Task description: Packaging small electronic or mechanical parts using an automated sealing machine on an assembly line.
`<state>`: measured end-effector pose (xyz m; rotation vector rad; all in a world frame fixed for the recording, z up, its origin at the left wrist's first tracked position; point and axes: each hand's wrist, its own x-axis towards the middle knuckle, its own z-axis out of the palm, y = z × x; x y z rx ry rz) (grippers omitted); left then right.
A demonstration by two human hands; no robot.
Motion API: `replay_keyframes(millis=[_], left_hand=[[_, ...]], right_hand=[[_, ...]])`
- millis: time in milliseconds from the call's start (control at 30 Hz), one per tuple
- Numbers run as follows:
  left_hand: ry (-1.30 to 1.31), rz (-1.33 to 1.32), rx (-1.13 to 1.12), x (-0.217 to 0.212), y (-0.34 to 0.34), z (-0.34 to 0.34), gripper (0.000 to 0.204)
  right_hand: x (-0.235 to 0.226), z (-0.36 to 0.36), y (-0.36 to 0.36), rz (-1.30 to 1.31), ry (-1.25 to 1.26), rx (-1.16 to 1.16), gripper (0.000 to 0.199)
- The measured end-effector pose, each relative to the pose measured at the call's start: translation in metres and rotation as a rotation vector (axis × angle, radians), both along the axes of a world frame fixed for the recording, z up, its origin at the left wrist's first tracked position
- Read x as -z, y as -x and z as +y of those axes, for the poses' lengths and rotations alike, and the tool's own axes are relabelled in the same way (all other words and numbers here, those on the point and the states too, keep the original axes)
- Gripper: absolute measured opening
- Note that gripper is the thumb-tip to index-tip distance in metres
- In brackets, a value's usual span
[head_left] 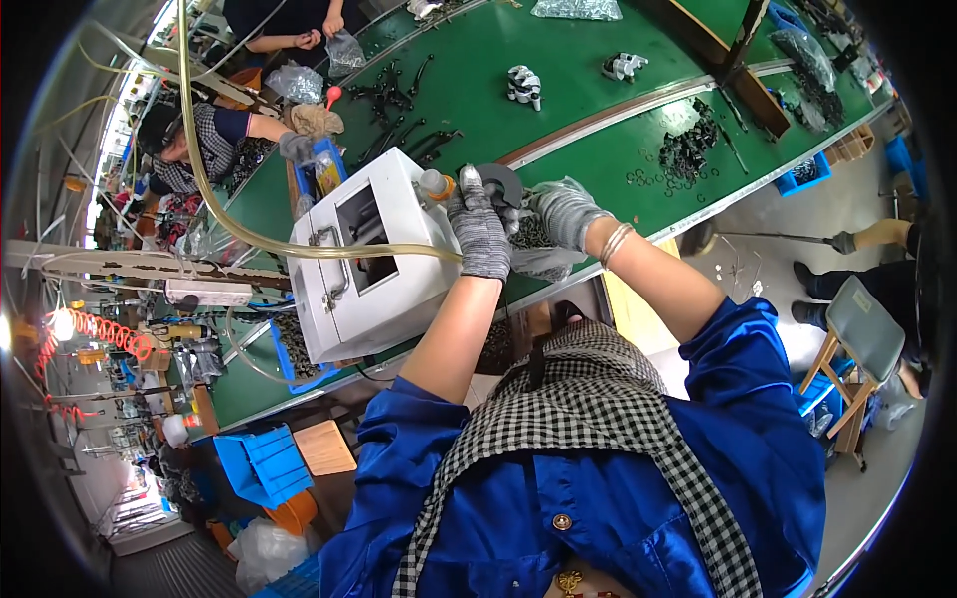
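Observation:
My left hand [481, 231], in a grey knit glove, is closed beside the white metal box [424, 317], its thumb against a dark, C-shaped part [498, 180]. My right hand [568, 213], gloved alike, bends its fingers down just right of that part, over a clear plastic bag [548, 261]. Small dark pieces [530, 231] lie in the bag between my hands. What the right fingertips grip is hidden. The box has a window, a handle and a round, orange-collared fitting [436, 185] next to my left thumb.
A yellowish hose [214, 204] hangs across the box. On the green table [588, 115] lie two silver-and-black assemblies [523, 88], black levers [399, 140] and a heap of black rings [688, 145]. Co-workers sit at the far left and top; another person stands right, near a stool [865, 329].

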<state>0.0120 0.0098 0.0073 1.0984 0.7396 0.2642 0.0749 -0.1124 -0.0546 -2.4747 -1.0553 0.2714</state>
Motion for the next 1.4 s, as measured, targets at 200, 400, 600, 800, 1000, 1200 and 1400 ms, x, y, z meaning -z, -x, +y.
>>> replay_keyframes(millis=[200,400,600,800,1000,1200,1400], left_hand=[[0.019,0.079,0.065,0.008,-0.005,0.0,0.042],[0.081,0.116,0.033,0.022,-0.01,-0.001,0.044],[0.079,0.146,0.006,0.027,-0.018,-0.001,0.046],[0.061,0.063,0.01,0.041,-0.016,0.001,0.047],[0.093,0.075,-0.046,0.045,-0.015,0.004,0.048],[0.104,0.12,-0.019,0.039,-0.016,0.007,0.05],[0.15,0.137,-0.035,0.028,-0.019,0.007,0.05]], right_hand=[[-0.009,-0.014,0.005,0.313,-0.262,0.168,0.023],[-0.007,-0.014,0.009,0.101,-0.232,0.128,0.017],[0.0,-0.015,0.009,-0.121,-0.205,0.061,0.021],[0.001,-0.007,0.018,-0.219,-0.102,0.176,0.019],[-0.021,0.003,0.031,-0.191,0.144,0.162,0.02],[-0.002,0.004,0.025,-0.178,-0.113,0.066,0.023],[-0.019,0.003,0.026,-0.135,-0.005,0.052,0.024]])
